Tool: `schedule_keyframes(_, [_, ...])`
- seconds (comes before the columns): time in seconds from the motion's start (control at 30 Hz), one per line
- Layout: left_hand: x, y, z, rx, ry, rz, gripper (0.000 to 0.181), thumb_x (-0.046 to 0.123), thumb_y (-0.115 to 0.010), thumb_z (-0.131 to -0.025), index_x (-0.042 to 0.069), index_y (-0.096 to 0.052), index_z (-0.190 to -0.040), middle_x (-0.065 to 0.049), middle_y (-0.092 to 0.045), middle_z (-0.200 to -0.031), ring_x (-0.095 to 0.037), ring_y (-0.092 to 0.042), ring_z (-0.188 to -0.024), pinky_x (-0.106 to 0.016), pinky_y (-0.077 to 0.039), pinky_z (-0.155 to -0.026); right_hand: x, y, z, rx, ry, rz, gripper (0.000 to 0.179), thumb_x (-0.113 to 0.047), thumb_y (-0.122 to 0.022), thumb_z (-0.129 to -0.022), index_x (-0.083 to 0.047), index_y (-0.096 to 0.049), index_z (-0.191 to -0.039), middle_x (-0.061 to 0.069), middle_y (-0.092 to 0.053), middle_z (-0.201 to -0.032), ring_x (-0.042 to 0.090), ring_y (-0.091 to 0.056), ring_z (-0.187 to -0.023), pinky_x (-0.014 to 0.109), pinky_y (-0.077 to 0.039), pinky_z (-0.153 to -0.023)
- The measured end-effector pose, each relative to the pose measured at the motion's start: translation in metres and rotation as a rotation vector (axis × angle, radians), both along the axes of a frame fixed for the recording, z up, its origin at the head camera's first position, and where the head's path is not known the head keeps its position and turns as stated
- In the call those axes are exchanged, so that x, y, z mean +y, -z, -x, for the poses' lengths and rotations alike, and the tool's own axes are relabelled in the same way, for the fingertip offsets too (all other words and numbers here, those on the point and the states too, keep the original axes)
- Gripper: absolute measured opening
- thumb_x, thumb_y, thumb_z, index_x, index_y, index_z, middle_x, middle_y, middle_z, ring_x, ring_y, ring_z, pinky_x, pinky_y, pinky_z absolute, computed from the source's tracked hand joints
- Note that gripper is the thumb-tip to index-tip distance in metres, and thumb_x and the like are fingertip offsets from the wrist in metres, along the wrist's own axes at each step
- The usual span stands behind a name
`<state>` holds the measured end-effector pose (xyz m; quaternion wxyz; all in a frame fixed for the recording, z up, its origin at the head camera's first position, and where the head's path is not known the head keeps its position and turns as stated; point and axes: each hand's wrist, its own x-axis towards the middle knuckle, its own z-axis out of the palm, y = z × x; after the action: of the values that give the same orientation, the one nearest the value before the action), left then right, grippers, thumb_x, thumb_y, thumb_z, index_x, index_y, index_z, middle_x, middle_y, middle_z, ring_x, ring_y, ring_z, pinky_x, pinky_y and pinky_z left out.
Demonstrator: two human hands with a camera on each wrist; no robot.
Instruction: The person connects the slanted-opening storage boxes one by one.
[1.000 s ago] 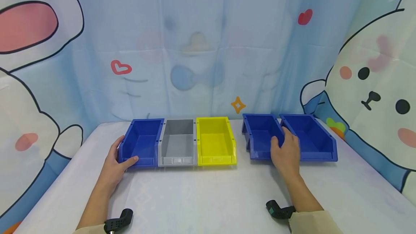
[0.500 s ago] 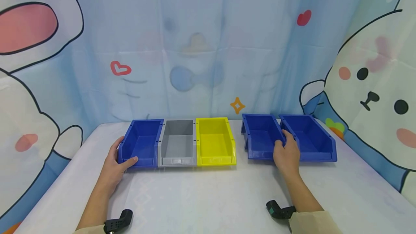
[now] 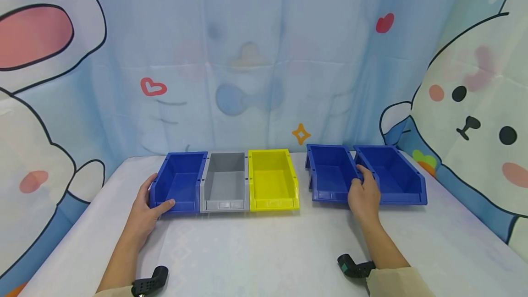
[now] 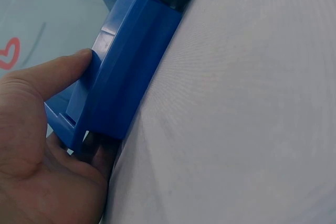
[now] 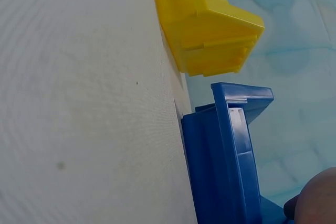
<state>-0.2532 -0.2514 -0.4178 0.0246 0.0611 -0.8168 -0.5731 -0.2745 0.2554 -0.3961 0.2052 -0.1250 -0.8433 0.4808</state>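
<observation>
In the head view, my left hand point(image 3: 144, 210) holds the front left corner of a blue bin point(image 3: 179, 206), with its thumb on the front lip and fingers along the outer side. The left wrist view shows the thumb point(image 4: 73, 69) on that lip. A grey bin point(image 3: 224, 204) and a yellow bin point(image 3: 274, 204) line up beside it. Farther right, my right hand point(image 3: 365, 196) grips the right wall of another blue bin point(image 3: 332, 195); some of its fingers are hidden between this bin and the rightmost blue bin point(image 3: 402, 197).
A white cloth point(image 3: 255, 251) covers the table. A gap separates the yellow bin from the blue bin on its right. Behind the bins hangs a light blue printed curtain point(image 3: 255, 104). Black wrist cameras point(image 3: 150, 281) sit on both wrists.
The blue bin in my right hand has shifted slightly left at its front. The right thumb has moved a little right toward that bin's right wall. My left hand stays put.
</observation>
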Motion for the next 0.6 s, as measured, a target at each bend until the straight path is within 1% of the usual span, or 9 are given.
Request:
schedule_keyframes(0.33, [0.0006, 0.0001, -0.0003, 0.005, 0.002, -0.007, 0.101, 0.02, -0.071, -0.098, 0.03, 0.001, -0.168, -0.013, 0.004, -0.175, -0.042, -0.001, -0.161, -0.063, -0.014, -0.128, 0.0014, 0.0031, 0.0017, -0.009, -0.017, -0.006, 0.058, -0.01, -0.027, -0.104, -0.004, -0.031, -0.161, 0.027, -0.035, -0.163, 0.049, -0.028, -0.152, 0.065, -0.024, -0.123])
schedule_keyframes(0.47, [0.0009, -0.0001, -0.0005, 0.005, -0.002, -0.011, 0.101, 0.019, -0.071, -0.098, 0.03, 0.001, -0.168, -0.013, 0.004, -0.175, -0.042, -0.001, -0.161, -0.063, -0.014, -0.128, 0.0006, 0.0037, 0.0009, 0.002, -0.029, 0.001, 0.058, -0.01, -0.026, -0.104, -0.004, -0.03, -0.162, 0.028, -0.035, -0.162, 0.048, -0.028, -0.152, 0.065, -0.026, -0.122])
schedule_keyframes(0.6, [0.0014, -0.0003, -0.0007, 0.005, -0.006, -0.01, 0.101, 0.019, -0.071, -0.098, 0.03, 0.001, -0.168, -0.013, 0.004, -0.175, -0.042, -0.001, -0.161, -0.063, -0.015, -0.127, -0.0002, 0.004, 0.0005, 0.03, -0.041, 0.003, 0.058, -0.011, -0.025, -0.105, -0.004, -0.029, -0.162, 0.025, -0.033, -0.164, 0.046, -0.027, -0.154, 0.065, -0.026, -0.122])
